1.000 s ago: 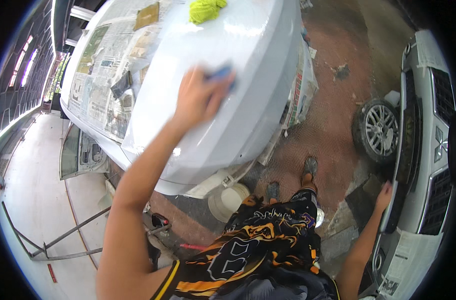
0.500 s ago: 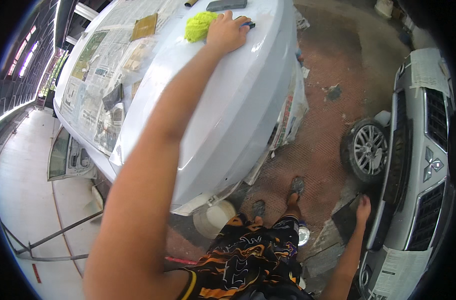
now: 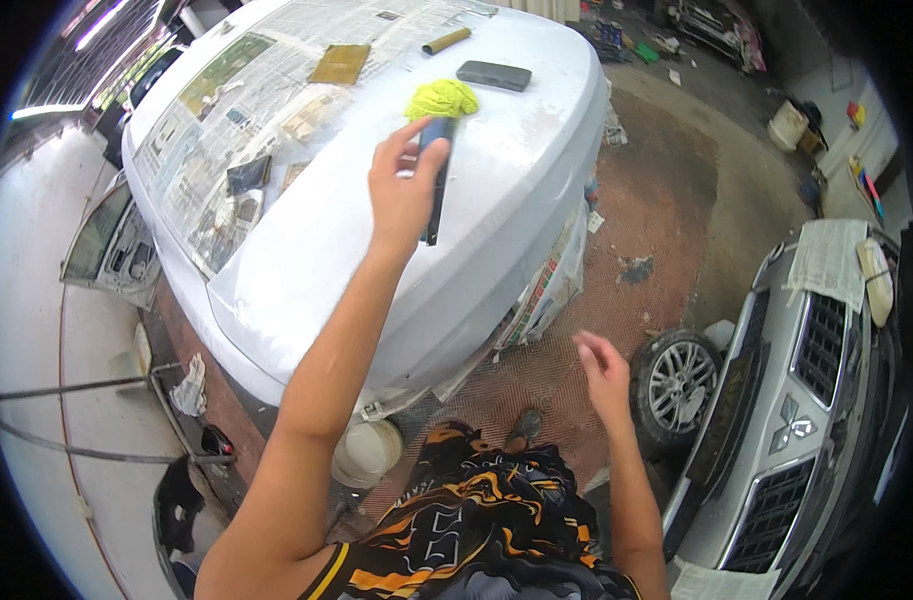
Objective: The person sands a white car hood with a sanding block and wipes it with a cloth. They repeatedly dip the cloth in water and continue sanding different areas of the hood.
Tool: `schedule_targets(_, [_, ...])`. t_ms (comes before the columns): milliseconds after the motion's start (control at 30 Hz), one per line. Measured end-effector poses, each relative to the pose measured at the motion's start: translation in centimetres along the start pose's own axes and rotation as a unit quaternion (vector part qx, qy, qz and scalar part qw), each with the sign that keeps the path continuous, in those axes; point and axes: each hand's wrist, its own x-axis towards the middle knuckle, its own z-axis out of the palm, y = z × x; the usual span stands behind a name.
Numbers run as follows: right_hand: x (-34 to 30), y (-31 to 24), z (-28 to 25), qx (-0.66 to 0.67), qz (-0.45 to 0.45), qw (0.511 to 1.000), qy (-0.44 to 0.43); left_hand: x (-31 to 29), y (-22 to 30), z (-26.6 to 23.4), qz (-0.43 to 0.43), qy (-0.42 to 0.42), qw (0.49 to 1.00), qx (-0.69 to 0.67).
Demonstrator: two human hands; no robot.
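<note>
My left hand point(image 3: 405, 185) is over the white car panel point(image 3: 367, 290), its thumb and fingers closed round a long, narrow blue-and-black bar point(image 3: 438, 195). The bar's exact kind is unclear. Just beyond my fingertips lies a crumpled yellow-green cloth point(image 3: 442, 98). Farther along the panel rest a dark grey block point(image 3: 494, 76) and a small brown roll point(image 3: 447, 41). My right hand point(image 3: 604, 375) hangs in the air between the panel and a loose wheel, fingers stretched out and slightly blurred, holding nothing.
Newspaper point(image 3: 242, 125) covers the car's glass, with a brown sheet point(image 3: 340, 64) on it. A white bucket point(image 3: 367, 452) stands below the panel edge. To the right are the wheel point(image 3: 677, 387) and a silver car front point(image 3: 767, 430). A metal frame point(image 3: 87, 388) stands left.
My left hand has come back toward me from beside the cloth, and more of the bar now shows. My right hand has swung forward and left. The view has shifted.
</note>
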Motion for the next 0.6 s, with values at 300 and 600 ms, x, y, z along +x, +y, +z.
schedule_targets(300, [9.8, -17.1, 13.9, 0.075, -0.101, 0.961, -0.245, -5.9, 1.3, -4.6, -0.181, 0.116, 0.959, -0.186])
schedule_targets(600, [11.9, -17.8, 22.2, 0.109, -0.034, 0.927, -0.358, -8.7, -0.1, -9.1, -0.173, 0.122, 0.963, -0.168])
